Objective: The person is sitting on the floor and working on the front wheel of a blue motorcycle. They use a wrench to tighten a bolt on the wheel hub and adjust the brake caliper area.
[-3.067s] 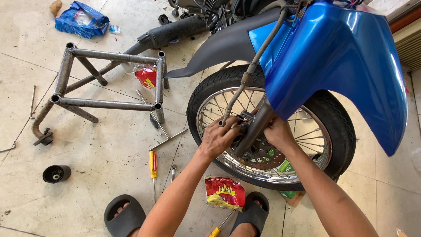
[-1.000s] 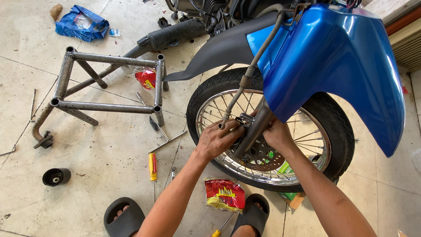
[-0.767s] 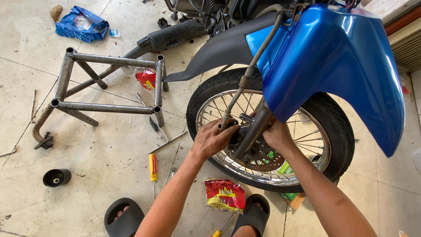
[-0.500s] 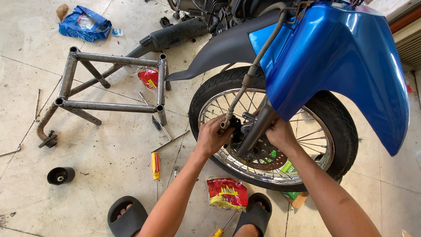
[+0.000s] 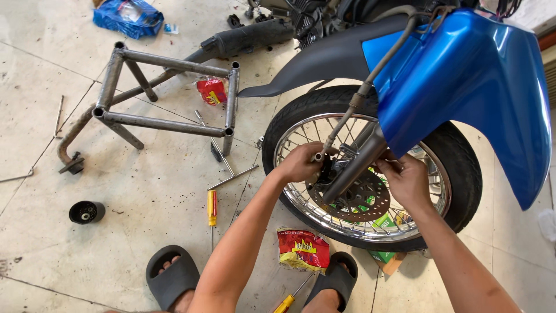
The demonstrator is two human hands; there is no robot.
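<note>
A motorcycle's spoked front wheel point(image 5: 457, 174) stands under a blue front fender point(image 5: 475, 87). My left hand point(image 5: 301, 163) grips the brake caliper point(image 5: 324, 171) at the left of the fork leg point(image 5: 353, 171), just above the perforated brake disc point(image 5: 362, 203). A brake hose point(image 5: 370, 81) runs up from the caliper. On the other side of the fork, my right hand point(image 5: 408, 179) presses against the fork leg with its fingers curled; what they hold is hidden.
A welded metal stand point(image 5: 168, 122) stands on the concrete floor at the left, near the exhaust muffler point(image 5: 243, 37). Two red-and-yellow screwdrivers point(image 5: 212, 208), metal rods point(image 5: 231, 177), red packets point(image 5: 303, 249), a black cup-shaped part point(image 5: 87, 211) and my black sandals point(image 5: 174, 275) lie about.
Both hands stay at the wheel hub and fork; my left hand has shifted slightly on the caliper. The camera has tilted a little.
</note>
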